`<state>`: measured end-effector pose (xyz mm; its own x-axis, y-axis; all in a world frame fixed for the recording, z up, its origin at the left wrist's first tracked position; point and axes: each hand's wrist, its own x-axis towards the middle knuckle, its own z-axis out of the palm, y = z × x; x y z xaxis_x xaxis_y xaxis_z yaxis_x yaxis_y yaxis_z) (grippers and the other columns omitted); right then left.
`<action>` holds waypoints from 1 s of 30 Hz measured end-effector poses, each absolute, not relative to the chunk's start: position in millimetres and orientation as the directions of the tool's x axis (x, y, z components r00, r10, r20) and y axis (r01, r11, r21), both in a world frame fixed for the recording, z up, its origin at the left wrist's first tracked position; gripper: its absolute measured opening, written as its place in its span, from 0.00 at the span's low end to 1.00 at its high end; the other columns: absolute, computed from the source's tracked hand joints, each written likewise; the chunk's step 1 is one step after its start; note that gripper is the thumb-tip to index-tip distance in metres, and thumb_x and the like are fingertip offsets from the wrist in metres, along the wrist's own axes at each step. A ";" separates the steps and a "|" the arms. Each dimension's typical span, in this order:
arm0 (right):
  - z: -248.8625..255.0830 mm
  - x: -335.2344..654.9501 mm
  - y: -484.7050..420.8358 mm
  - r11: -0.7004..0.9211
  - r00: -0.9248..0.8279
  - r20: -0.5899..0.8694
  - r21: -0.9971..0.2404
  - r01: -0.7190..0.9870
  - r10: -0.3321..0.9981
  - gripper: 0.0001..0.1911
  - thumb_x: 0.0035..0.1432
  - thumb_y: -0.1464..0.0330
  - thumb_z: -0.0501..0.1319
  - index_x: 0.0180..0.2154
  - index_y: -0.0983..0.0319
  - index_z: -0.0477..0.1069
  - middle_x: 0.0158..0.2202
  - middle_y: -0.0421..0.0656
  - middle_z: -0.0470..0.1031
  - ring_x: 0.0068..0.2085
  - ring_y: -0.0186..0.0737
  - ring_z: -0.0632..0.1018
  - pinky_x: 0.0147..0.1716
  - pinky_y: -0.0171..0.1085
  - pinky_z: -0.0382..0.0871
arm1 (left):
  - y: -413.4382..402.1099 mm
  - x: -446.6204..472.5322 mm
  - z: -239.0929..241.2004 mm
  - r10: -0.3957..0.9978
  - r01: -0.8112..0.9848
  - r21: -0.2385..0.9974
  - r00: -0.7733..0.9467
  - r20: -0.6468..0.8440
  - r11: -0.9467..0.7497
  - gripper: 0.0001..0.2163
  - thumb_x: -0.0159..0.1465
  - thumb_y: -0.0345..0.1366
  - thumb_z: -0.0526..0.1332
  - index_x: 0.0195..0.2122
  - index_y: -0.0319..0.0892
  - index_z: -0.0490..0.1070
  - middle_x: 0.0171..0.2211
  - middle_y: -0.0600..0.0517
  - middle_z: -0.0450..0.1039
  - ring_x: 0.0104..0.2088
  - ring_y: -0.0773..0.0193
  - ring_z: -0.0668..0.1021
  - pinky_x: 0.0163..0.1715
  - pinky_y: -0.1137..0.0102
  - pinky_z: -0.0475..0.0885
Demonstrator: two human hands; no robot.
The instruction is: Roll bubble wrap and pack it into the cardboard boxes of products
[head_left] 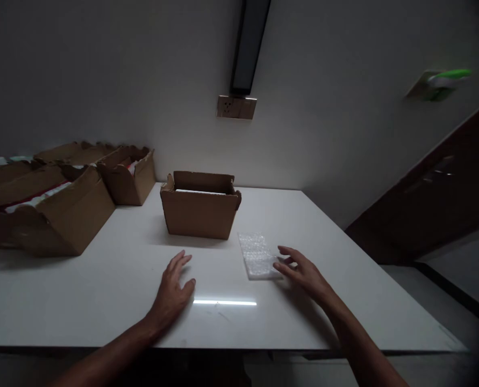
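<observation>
The bubble-wrap sheet (257, 257) is lying flat on the white tabletop (323, 226), at about one o'clock from the middle of the near edge, with the open cardboard box (199, 215) standing apart from it at its ten o'clock. The right hand (302, 274) is hovering at the sheet's right margin, thumb and fingers spread apart and clamping nothing; whether a fingertip is touching the plastic, I cannot tell. The left hand (172, 290) is resting or hovering on the other side, its fingers also parted and holding nothing, with the sheet at its two to three o'clock. For good handling, the right hand is probably best served by sliding a fingertip under the margin at the sheet's three o'clock, since such light film is likely clinging to a glossy surface. The left hand is well placed for steadying the sheet's nine o'clock side, so that it is not skidding or curling. Pinching lightly should be sparing the bubbles, and keeping the wrists low should be avoiding a knock against the box.
</observation>
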<state>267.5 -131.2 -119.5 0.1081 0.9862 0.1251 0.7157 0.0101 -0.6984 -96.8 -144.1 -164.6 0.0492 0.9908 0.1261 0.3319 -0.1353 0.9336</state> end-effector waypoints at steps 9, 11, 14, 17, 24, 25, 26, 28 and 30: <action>-127.2 233.1 -132.9 0.084 -0.045 0.075 -0.685 0.724 0.996 0.09 0.54 0.61 0.59 0.30 0.60 0.73 0.29 0.43 0.76 0.32 0.43 0.75 0.32 0.40 0.68 | -160.7 -58.8 -159.4 0.920 0.418 0.854 0.360 0.158 -0.310 0.27 0.57 0.29 0.60 0.60 0.43 0.67 0.68 0.40 0.55 0.68 0.43 0.60 0.64 0.44 0.60; -121.4 222.8 -145.8 0.126 -0.091 0.087 -0.711 0.692 0.992 0.11 0.57 0.59 0.58 0.33 0.59 0.73 0.33 0.44 0.77 0.35 0.44 0.76 0.34 0.41 0.69 | -160.0 -51.7 -155.3 0.894 0.408 0.840 0.409 0.181 -0.357 0.33 0.55 0.29 0.62 0.64 0.43 0.62 0.69 0.39 0.54 0.68 0.43 0.59 0.66 0.43 0.55; -112.5 207.1 -170.5 0.193 -0.180 0.102 -0.767 0.612 0.978 0.13 0.62 0.57 0.57 0.36 0.59 0.72 0.36 0.44 0.77 0.38 0.43 0.77 0.38 0.40 0.70 | -159.4 -43.5 -149.8 0.860 0.371 0.829 0.455 0.230 -0.418 0.40 0.53 0.28 0.64 0.68 0.42 0.54 0.68 0.39 0.55 0.68 0.44 0.59 0.66 0.44 0.54; -110.8 195.0 -196.0 0.204 -0.223 0.094 -0.814 0.544 0.970 0.14 0.64 0.56 0.56 0.35 0.59 0.71 0.34 0.43 0.77 0.37 0.43 0.77 0.38 0.40 0.70 | -165.5 -43.0 -147.7 0.833 0.350 0.834 0.511 0.211 -0.426 0.39 0.53 0.28 0.63 0.68 0.43 0.54 0.58 0.41 0.70 0.59 0.48 0.70 0.60 0.48 0.64; -119.9 195.2 -237.1 0.145 -0.324 -0.028 -0.856 0.496 0.946 0.16 0.62 0.52 0.58 0.41 0.56 0.73 0.37 0.44 0.78 0.37 0.44 0.78 0.34 0.40 0.73 | -201.0 -61.1 -150.9 0.754 0.322 0.760 0.575 0.317 -0.565 0.23 0.56 0.24 0.59 0.53 0.45 0.70 0.39 0.49 0.77 0.40 0.58 0.76 0.44 0.61 0.70; -119.4 196.4 -237.9 0.143 -0.347 -0.030 -0.875 0.463 0.937 0.17 0.63 0.52 0.58 0.43 0.56 0.74 0.39 0.45 0.79 0.39 0.45 0.79 0.36 0.42 0.75 | -205.0 -62.4 -151.9 0.722 0.300 0.737 0.597 0.349 -0.605 0.18 0.55 0.23 0.58 0.46 0.45 0.73 0.37 0.50 0.77 0.40 0.58 0.76 0.43 0.61 0.69; -118.9 197.1 -236.8 0.147 -0.354 -0.019 -0.888 0.436 0.935 0.17 0.64 0.52 0.56 0.45 0.55 0.74 0.41 0.46 0.79 0.42 0.46 0.80 0.39 0.44 0.76 | -208.3 -63.1 -153.1 0.691 0.276 0.718 0.617 0.378 -0.639 0.16 0.52 0.21 0.57 0.39 0.44 0.72 0.35 0.51 0.76 0.40 0.58 0.76 0.43 0.61 0.69; -119.3 196.3 -228.8 0.196 -0.334 0.041 -0.873 0.447 0.942 0.18 0.68 0.54 0.53 0.49 0.54 0.74 0.47 0.47 0.79 0.49 0.48 0.79 0.50 0.49 0.73 | -213.0 -63.1 -156.1 0.640 0.228 0.687 0.635 0.433 -0.690 0.15 0.48 0.19 0.55 0.34 0.43 0.70 0.34 0.51 0.76 0.41 0.58 0.76 0.45 0.61 0.68; -122.9 192.7 -215.5 0.301 -0.338 0.123 -0.783 0.544 0.933 0.18 0.68 0.57 0.54 0.53 0.53 0.73 0.55 0.47 0.76 0.58 0.49 0.74 0.59 0.55 0.66 | -215.6 -62.2 -159.1 0.611 0.204 0.658 0.632 0.477 -0.725 0.17 0.46 0.19 0.55 0.35 0.43 0.68 0.38 0.50 0.76 0.44 0.57 0.76 0.47 0.61 0.67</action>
